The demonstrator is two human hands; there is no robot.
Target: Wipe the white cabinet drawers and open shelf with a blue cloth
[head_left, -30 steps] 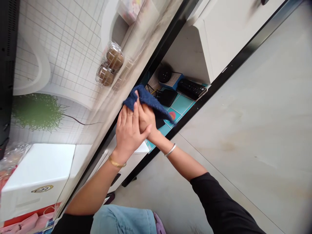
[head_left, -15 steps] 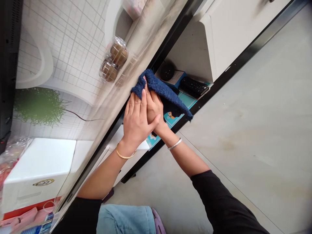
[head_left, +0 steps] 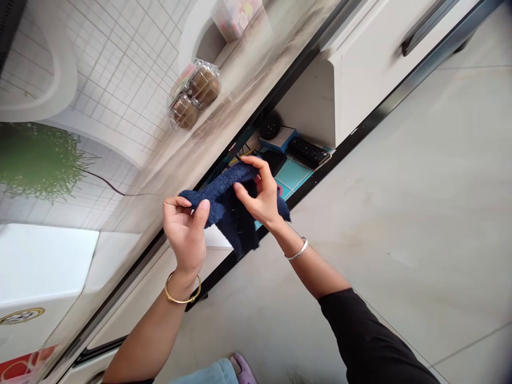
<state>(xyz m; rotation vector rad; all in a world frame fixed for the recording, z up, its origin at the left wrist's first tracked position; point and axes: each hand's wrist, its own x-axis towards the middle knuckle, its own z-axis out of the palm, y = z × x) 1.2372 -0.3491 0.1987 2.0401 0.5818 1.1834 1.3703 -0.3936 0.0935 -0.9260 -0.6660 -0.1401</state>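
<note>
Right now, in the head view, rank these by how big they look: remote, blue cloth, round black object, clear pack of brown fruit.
Largest to smallest:
1. Blue cloth
2. Clear pack
3. Remote
4. Round black object

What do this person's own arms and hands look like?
Both hands are bare, without gloves. The left hand has a gold-coloured bangle at its wrist; the right hand has a silver-coloured one. The right sleeve is plain black, leaving the forearm uncovered.
</note>
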